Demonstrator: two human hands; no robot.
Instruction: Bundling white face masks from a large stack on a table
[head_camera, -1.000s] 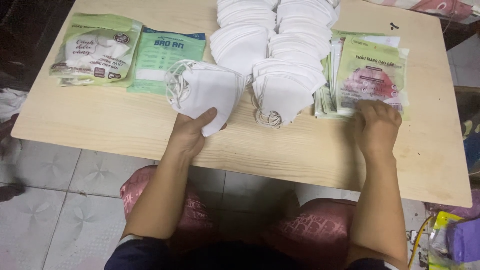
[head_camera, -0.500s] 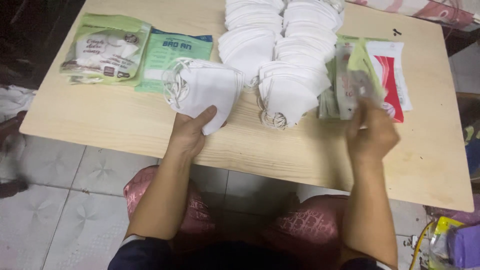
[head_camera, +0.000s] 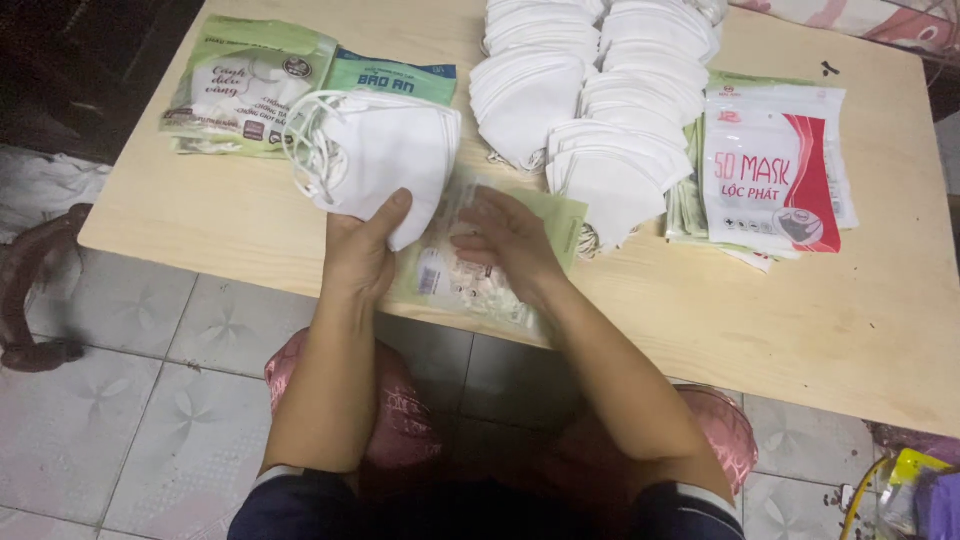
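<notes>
Your left hand (head_camera: 358, 250) is curled shut around a stack of white masks (head_camera: 375, 160), thumb pressed on top, holding it just above the worktop (head_camera: 800, 320). Your right hand (head_camera: 510, 240) lies flat, fingers spread loosely, pressing one clear green-edged packet (head_camera: 450, 270) at the near edge without gripping it. Two rows of white masks (head_camera: 590, 100) run up the middle. Two green packets (head_camera: 250, 85) lie left; one pile of red-and-white packets (head_camera: 775, 165) lies right.

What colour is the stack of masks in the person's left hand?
White, straps included: the stack of masks held by the left hand shows clearly in the head view.
</notes>
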